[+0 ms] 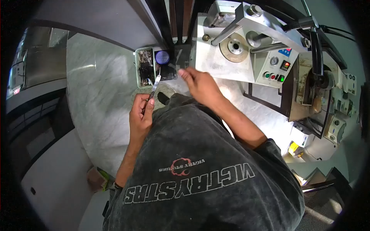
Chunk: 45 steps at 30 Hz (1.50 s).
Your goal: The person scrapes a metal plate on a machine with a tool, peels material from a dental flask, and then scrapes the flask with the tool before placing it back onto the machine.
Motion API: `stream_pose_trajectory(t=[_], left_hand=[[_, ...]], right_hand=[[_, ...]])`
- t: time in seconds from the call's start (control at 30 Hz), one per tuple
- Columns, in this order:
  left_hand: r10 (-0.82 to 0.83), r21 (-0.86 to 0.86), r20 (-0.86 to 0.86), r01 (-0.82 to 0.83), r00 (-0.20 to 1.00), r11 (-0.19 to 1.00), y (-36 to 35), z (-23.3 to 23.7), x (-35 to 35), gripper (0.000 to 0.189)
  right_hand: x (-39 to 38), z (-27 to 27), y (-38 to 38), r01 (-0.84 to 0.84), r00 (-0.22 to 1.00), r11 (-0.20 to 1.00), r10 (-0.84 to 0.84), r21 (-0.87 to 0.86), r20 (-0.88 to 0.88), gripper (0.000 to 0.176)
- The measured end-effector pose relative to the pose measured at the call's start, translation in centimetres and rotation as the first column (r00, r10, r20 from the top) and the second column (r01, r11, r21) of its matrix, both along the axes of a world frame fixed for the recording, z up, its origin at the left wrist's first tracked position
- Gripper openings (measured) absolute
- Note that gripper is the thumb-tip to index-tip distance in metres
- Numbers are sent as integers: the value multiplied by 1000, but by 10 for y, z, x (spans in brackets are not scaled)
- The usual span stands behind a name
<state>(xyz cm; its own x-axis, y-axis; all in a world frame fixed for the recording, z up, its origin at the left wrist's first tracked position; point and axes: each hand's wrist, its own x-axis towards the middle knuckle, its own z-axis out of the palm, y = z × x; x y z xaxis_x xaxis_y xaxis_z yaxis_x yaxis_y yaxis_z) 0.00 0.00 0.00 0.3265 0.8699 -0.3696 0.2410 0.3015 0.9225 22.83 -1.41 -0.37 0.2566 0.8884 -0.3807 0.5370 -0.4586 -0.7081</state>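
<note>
My left hand (141, 115) grips a thin metal tool (155, 84) that looks like tweezers, its tip pointing up toward an open green tin (138, 69) filled with small tools. My right hand (198, 85) reaches left, its fingertips close together near the white machine's edge and just right of a dark tray (168, 72). Whether the right hand holds anything small is hidden by the back of the hand. A blue round lid (162, 57) lies next to the tin.
A white bench machine (216, 61) carries a round disc (234, 47), a metal lever arm (262, 21) and a panel with red and green buttons (274, 76). More equipment and cables stand at the right (331, 96). A marble floor (100, 96) lies below.
</note>
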Motion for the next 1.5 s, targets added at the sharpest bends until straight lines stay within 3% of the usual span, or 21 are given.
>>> stream_pose_trajectory(t=[0.07, 0.1, 0.17, 0.2, 0.23, 0.3, 0.37, 0.43, 0.47, 0.5, 0.57, 0.63, 0.67, 0.7, 0.77, 0.9, 1.03, 1.1, 1.33, 1.4, 1.5], left_hand=[[-44, -7, -55, 44, 998, 999, -7, 8, 1, 12], [-42, 74, -64, 46, 997, 996, 17, 8, -3, 12], [-27, 151, -55, 35, 998, 988, 13, 7, -1, 11], [-23, 152, -50, 30, 999, 988, 11, 9, 0, 11], [19, 135, 7, -20, 1000, 991, 7, 12, 2, 10], [78, 129, 56, -85, 995, 988, 8, 16, 1, 10], [-22, 26, -42, 23, 999, 999, 6, 18, -1, 10], [-19, 82, -25, 21, 1000, 996, -2, 14, -2, 11], [17, 81, -34, -14, 999, 997, -1, 14, -2, 10], [59, 90, -48, -55, 997, 994, 2, 14, -3, 10], [23, 83, -161, -10, 987, 997, 2, 12, -11, 9], [-8, 91, -235, 30, 972, 995, 3, 12, -5, 9], [35, 99, -222, -13, 974, 995, 2, 19, -3, 9], [90, 107, -215, -68, 973, 992, 0, 22, -2, 9], [72, 117, -254, -44, 965, 992, 1, 19, -10, 9], [88, 172, -180, -57, 980, 984, 1, 22, -2, 10], [105, 192, -227, -61, 968, 979, 7, 26, -2, 13], [121, 298, -159, -70, 980, 952, 7, 10, -4, 17], [127, 323, -248, -41, 961, 945, 6, 25, -3, 17], [109, 417, -342, 47, 933, 908, 8, 30, 1, 17], [73, 542, -400, 171, 914, 823, 11, 31, 5, 17]], right_hand=[[-13, 8, -18, -233, 963, 951, 255, 203, -90, 48], [-14, -4, 9, -229, 963, 932, 259, 281, -74, 48], [1, -24, 25, -107, 986, 988, 92, 112, 136, 43], [16, -18, 31, -35, 995, 995, 26, 91, 96, 40], [10, -7, 25, -44, 995, 995, 35, 87, 97, 40], [-11, 18, 5, -144, 975, 953, 182, 268, -124, 44], [-15, 15, 3, -170, 973, 959, 200, 225, -116, 45], [-2, 2, 20, -63, 998, 997, 63, 51, 8, 35], [-4, 5, 12, -60, 996, 991, 67, 121, -53, 36], [-13, 13, 1, -149, 977, 943, 186, 297, -101, 42], [-26, 10, 0, -298, 951, 943, 307, 146, -42, 43], [-11, -18, 21, -139, 990, 989, 137, 46, 28, 38], [-3, -17, 24, -71, 996, 997, 72, 31, -53, 35], [-8, -4, 25, -91, 994, 995, 93, 36, -56, 35], [-29, 17, 8, -194, 957, 936, 246, 294, -151, 37], [-10, -6, 23, -117, 986, 985, 131, 128, -106, 37], [-18, 45, 9, -196, 936, 971, 227, 137, -268, 37], [-18, 47, 5, -218, 943, 963, 250, 161, -219, 38], [0, 41, 4, -203, 977, 976, 207, 80, -47, 40], [-1, 48, -1, -247, 960, 955, 264, 162, -92, 41], [-4, 50, -4, -301, 953, 950, 303, 82, -17, 40]])
